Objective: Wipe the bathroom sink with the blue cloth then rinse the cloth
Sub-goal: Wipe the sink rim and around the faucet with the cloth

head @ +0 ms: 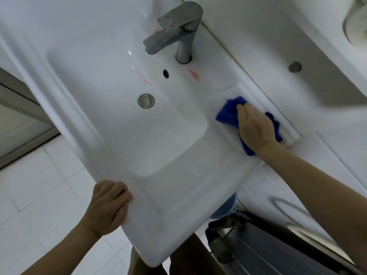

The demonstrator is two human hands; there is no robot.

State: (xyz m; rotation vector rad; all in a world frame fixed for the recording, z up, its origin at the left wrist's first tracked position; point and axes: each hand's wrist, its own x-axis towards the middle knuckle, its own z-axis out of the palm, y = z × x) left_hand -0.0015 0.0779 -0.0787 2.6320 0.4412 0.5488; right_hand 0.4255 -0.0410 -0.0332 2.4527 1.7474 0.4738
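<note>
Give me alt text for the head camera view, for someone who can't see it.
A person's right hand presses a blue cloth on the white sink ledge, right of the faucet. The left hand grips the sink's front edge; pink smears remain near the faucet.

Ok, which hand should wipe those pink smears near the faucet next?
Right. The right hand already presses the blue cloth on the sink ledge; the left hand only grips the front rim.

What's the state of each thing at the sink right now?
Grey metal faucet: off, no water running.
Round metal drain stopper: looks shut.
White ceramic sink: basin dry-looking, pink smears near the overflow hole.
Blue cloth: bunched, pressed on the sink's right ledge.
Right hand: flat on the cloth.
Left hand: gripping the sink's front rim.
</note>
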